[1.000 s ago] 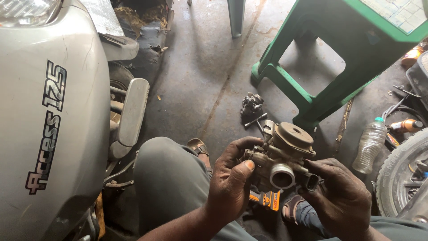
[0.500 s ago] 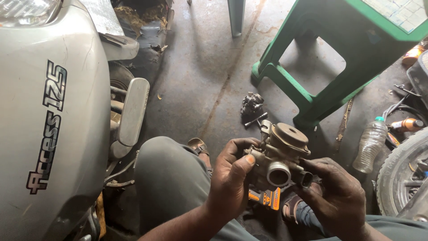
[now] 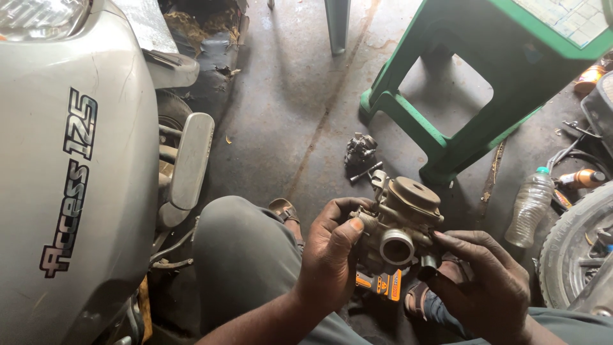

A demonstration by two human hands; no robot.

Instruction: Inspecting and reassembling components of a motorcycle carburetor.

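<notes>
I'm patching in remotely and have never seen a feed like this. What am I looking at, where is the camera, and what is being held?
This is one view from a camera worn on a person's head, looking down at their own two bare hands. No machine is involved.

The left hand and right hand hold a grimy metal engine part between them; it has a round cap on top and a round opening facing the camera.

The person sits low over a concrete floor. A grey scooter stands on the left. A green plastic stool is ahead, with a small dark metal part on the floor near it. A clear plastic bottle and a tyre are on the right.
</notes>
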